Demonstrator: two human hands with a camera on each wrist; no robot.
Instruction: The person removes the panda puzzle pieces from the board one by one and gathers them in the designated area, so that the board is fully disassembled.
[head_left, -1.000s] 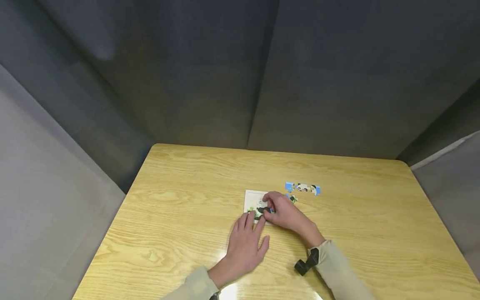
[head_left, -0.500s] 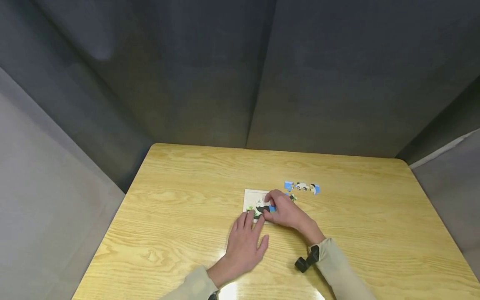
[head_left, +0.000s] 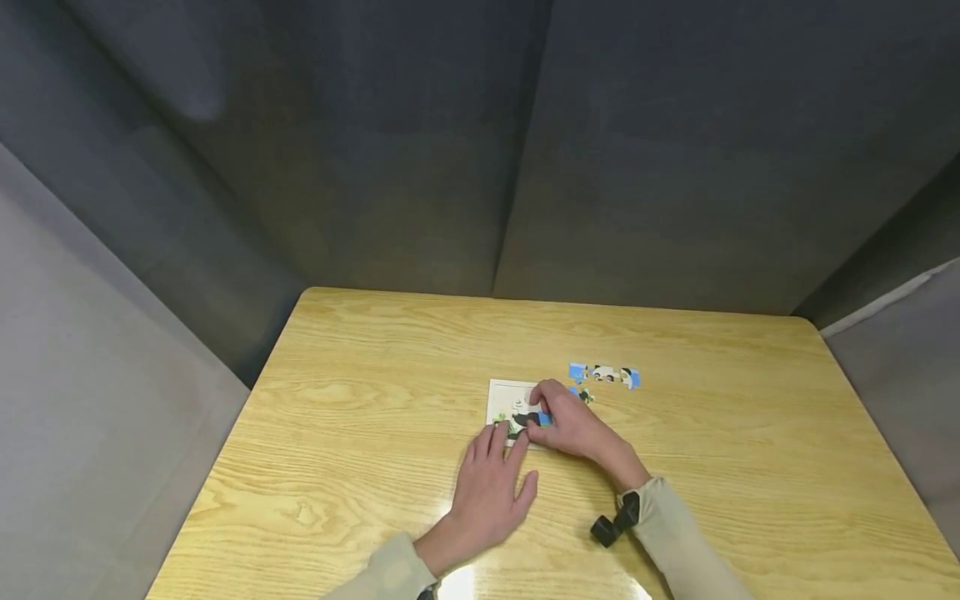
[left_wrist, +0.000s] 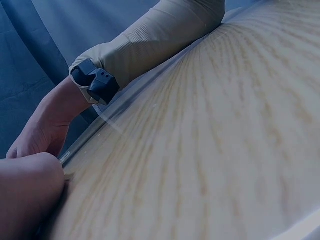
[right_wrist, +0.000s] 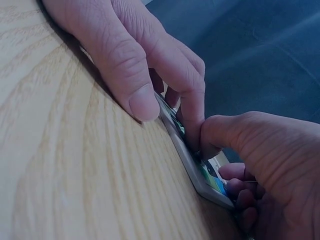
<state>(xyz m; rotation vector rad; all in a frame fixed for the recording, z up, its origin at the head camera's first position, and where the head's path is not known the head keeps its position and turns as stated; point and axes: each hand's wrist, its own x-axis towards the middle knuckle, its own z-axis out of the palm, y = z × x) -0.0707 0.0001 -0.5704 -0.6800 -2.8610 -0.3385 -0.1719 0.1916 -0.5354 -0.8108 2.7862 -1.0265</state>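
A square white puzzle frame (head_left: 504, 392) lies on the table with panda puzzle pieces (head_left: 519, 421) fitted along its near part. My left hand (head_left: 489, 490) rests its outstretched fingers on the frame's near edge and pieces. From the right, my right hand (head_left: 576, 427) curls its thumb and index finger about a black-and-blue puzzle piece (head_left: 545, 419) in the frame. In the right wrist view, the right thumb (right_wrist: 222, 131) meets a left fingertip above the frame (right_wrist: 187, 162). The left wrist view shows little of either hand's work, and the right fingers partly hide the piece.
Several loose panda and blue puzzle pieces (head_left: 605, 375) lie in a row beyond the right hand. Another loose piece (head_left: 585, 395) sits just nearer, close to the knuckles. The wooden table (head_left: 360, 400) ends at dark curtains (head_left: 405, 167).
Both hands stay nearly in place on the puzzle. The right index finger has shifted slightly, and more of the black-and-blue piece shows between finger and thumb than a second ago.
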